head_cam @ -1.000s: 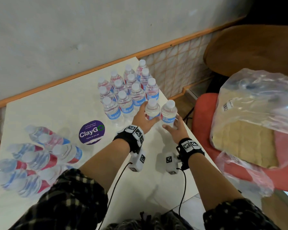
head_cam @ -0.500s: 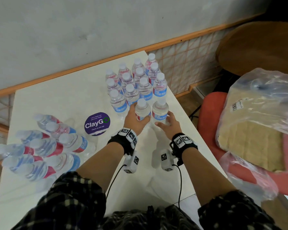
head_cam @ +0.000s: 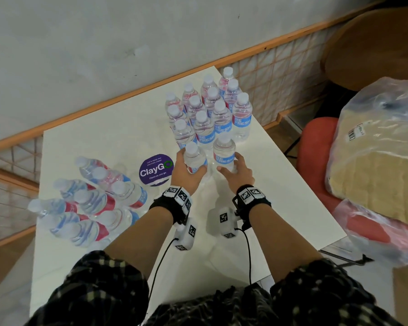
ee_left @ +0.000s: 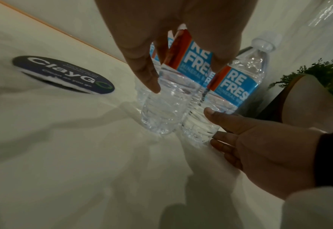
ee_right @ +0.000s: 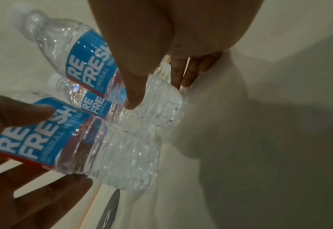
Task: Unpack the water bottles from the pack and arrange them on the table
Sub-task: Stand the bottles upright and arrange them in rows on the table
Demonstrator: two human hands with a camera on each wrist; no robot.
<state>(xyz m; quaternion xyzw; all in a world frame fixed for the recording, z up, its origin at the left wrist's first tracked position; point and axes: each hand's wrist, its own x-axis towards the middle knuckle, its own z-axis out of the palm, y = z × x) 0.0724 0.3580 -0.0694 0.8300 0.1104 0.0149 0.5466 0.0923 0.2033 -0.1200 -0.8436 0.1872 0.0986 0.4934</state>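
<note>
Your left hand (head_cam: 186, 171) grasping one upright water bottle (head_cam: 194, 157), your right hand (head_cam: 238, 172) curled round its neighbour bottle (head_cam: 224, 152), both at the front of the standing cluster (head_cam: 210, 114) near the worktop's (head_cam: 104, 142) right edge, more bottles lying (head_cam: 90, 203) by the left edge.

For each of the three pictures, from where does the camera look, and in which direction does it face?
Head: looks forward and down at the table, standing bottles, lying bottles; both forearms and checked sleeves show.
Left wrist: looks along the left hand at its bottle; the right hand shows too.
Right wrist: looks along the right hand at its bottle; left fingers show too.
Both wrist views share the two gripped bottles.
</note>
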